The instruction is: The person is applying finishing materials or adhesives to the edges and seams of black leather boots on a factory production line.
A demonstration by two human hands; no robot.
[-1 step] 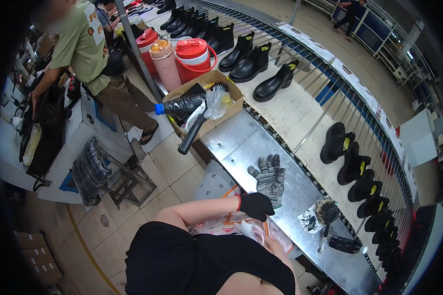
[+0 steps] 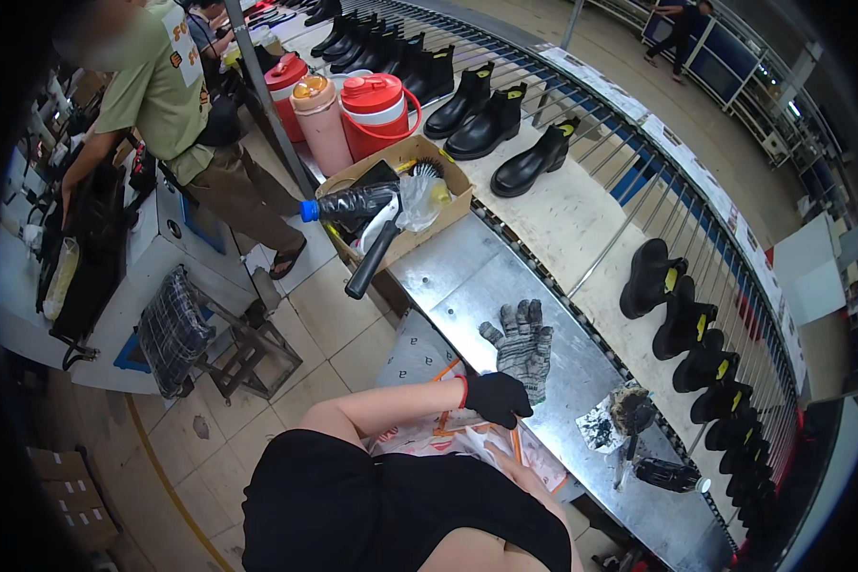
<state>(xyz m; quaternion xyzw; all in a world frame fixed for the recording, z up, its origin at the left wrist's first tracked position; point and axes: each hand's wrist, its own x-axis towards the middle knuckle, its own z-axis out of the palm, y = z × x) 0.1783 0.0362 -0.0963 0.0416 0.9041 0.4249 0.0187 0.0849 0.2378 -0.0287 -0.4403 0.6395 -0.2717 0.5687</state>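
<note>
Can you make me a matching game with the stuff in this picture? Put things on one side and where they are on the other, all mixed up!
Things:
1. grey knit glove
2. plastic bottle with a blue cap
3. black boots
4. left hand

Places:
A. standing on the roller conveyor
B. lying in the cardboard box
C. lying flat on the metal table
D. in a black glove, touching the grey glove's cuff

Pairs: 1-C, 2-B, 3-A, 4-D

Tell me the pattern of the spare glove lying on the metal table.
Mottled grey and white knit, seen in the head view: the glove lies flat by the black-gloved left hand.
</note>
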